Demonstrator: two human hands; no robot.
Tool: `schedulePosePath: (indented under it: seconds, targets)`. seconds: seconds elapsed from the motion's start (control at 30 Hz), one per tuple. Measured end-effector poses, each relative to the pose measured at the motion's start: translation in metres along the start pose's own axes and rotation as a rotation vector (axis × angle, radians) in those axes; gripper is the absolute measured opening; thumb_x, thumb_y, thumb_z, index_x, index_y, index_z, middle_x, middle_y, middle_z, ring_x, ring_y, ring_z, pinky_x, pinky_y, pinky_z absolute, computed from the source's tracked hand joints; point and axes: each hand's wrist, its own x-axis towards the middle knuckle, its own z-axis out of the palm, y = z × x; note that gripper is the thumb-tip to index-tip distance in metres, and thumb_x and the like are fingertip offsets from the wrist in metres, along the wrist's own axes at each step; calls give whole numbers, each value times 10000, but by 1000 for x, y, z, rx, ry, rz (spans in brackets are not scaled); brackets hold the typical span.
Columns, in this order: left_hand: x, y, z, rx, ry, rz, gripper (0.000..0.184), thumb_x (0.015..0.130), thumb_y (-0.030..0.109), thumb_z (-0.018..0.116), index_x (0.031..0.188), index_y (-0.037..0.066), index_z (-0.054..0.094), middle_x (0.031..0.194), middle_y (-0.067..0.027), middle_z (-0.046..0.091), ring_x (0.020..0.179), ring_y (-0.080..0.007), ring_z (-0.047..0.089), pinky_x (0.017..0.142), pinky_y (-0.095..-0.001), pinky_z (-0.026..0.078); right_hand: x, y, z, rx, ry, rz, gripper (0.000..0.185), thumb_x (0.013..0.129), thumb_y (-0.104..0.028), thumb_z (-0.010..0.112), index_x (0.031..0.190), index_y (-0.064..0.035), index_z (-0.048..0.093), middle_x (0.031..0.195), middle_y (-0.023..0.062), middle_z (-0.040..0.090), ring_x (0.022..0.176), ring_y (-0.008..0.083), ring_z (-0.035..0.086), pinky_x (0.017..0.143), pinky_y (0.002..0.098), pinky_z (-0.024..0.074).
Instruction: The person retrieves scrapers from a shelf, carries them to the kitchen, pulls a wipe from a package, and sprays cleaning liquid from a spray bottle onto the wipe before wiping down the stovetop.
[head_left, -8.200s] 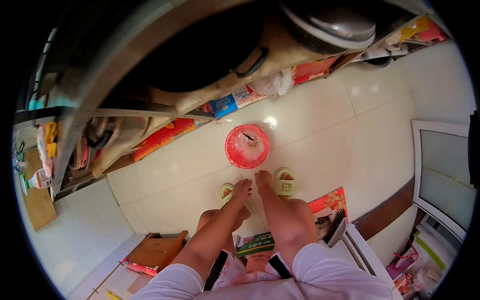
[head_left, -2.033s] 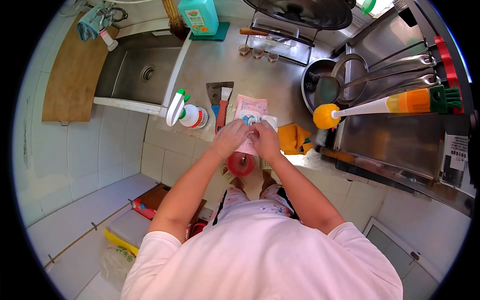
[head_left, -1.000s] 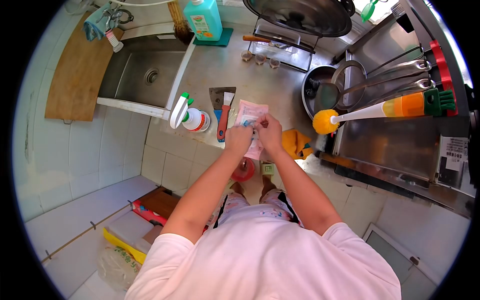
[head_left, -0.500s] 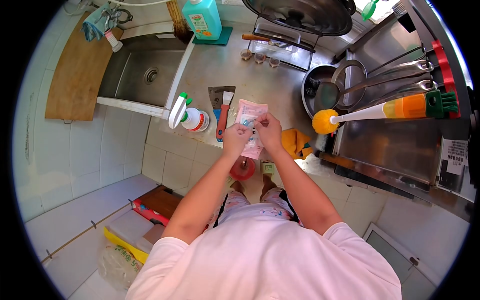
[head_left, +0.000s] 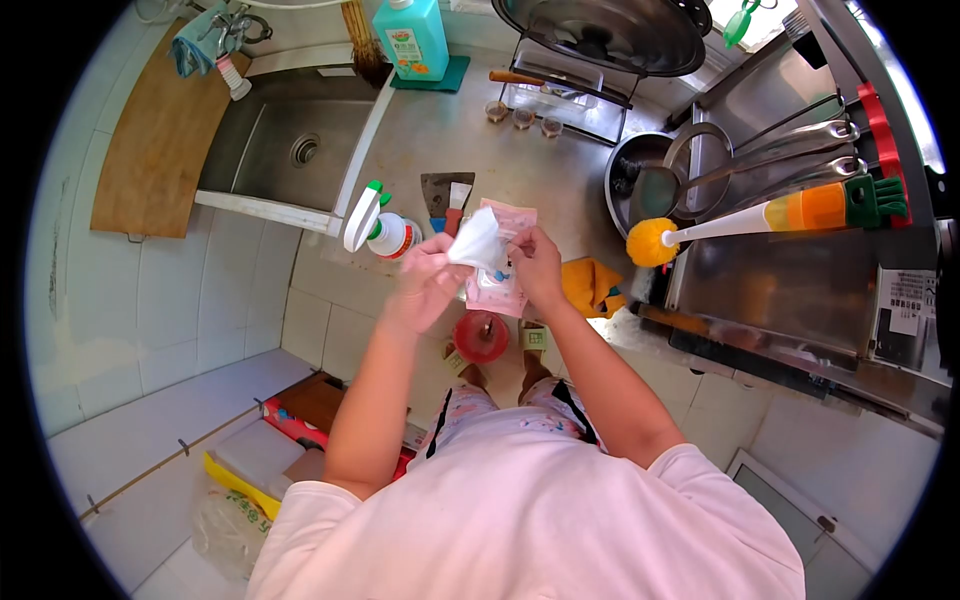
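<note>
A white wet wipe [head_left: 477, 238] is pinched in the fingers of my left hand [head_left: 424, 280], standing up out of the pink wipes pack [head_left: 497, 293]. My right hand [head_left: 538, 265] grips the pack's right side, near its upper end. Just left of the pack, a scraper with a dark, wide blade [head_left: 436, 188] lies on the counter. Beside it is a putty knife [head_left: 457, 196], its handle mostly covered by my left hand and the wipe. The white spray bottle [head_left: 393, 236] with a green-and-white trigger stands left of that hand. An orange cloth [head_left: 592, 287] is right of my right hand.
A steel sink [head_left: 285, 135] is at the left, with a wooden board [head_left: 155, 150] beyond it. A turquoise bottle [head_left: 412, 40] stands at the back. On the right are a pan [head_left: 622, 165], hanging utensils and a yellow-headed brush [head_left: 652, 243]. A red bucket [head_left: 481, 336] is on the floor.
My left hand has moved left and drawn a white wipe up from the pack. Both hands were close together over the pack's opening before; the right has stayed at the pack.
</note>
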Motion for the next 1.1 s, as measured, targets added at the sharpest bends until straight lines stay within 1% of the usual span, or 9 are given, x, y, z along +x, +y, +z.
schedulePosePath:
  seconds: [0.1,0.2,0.27,0.3,0.37,0.47,0.57,0.8,1.1]
  targets:
    - [-9,24,19,27,-112,132,131,859,131,615,945,39,580,969,-43,631,933,-144,586,901,-309,447,-11,-2,-3,-34,-11,-107,79,816,-59,640,824,-17,574,822,128,663,764,267,653,702,345,507]
    - [-11,24,18,219,-78,104,114,886,136,586,945,41,569,993,-52,630,932,-154,601,898,-318,467,-25,7,-8,-511,-54,-537,71,802,-68,649,824,-12,610,836,131,671,776,260,651,704,317,498]
    - [-12,2,9,266,157,-67,103,924,143,538,974,53,536,1003,-51,620,923,-155,607,874,-313,484,-29,19,-8,-541,-167,-660,113,806,-93,672,876,-6,653,854,102,681,818,206,645,739,294,491]
    - [-14,-5,12,269,144,-72,103,924,143,538,974,53,536,1003,-51,620,923,-155,607,874,-313,484,-34,11,-9,-544,-152,-657,113,806,-93,672,876,-6,653,854,102,681,818,206,645,739,294,491]
    - [-20,-21,21,192,223,-76,139,945,167,515,1017,48,513,987,-64,625,858,-170,630,755,-311,513,-44,-4,-15,341,-197,196,222,821,-146,708,982,0,664,874,70,684,836,142,632,757,278,492]
    - [-28,-35,25,253,206,-117,134,962,187,499,1040,78,490,994,-65,618,908,-177,619,800,-320,508,-65,-41,-52,843,-368,565,241,857,-99,697,1070,-4,639,957,53,688,856,128,640,764,271,503]
    - [-34,-56,33,361,156,-133,122,967,154,523,1069,104,480,1032,-72,609,990,-167,595,851,-322,494,-108,-55,-74,583,-267,207,274,836,-76,718,1085,-7,629,945,42,685,816,105,637,748,236,495]
    - [-51,-96,105,552,-173,-375,569,803,-39,697,1293,97,442,1098,-120,640,992,-169,617,855,-278,489,-180,-21,-149,558,67,175,186,837,-63,708,984,-16,605,877,27,659,794,92,614,714,241,490]
    - [-41,-222,195,696,-126,-234,275,836,14,688,1092,56,597,970,-40,660,908,-125,619,842,-259,478,-217,45,-287,680,-71,-36,469,794,-39,707,1245,-41,578,956,71,674,835,113,627,746,261,505]
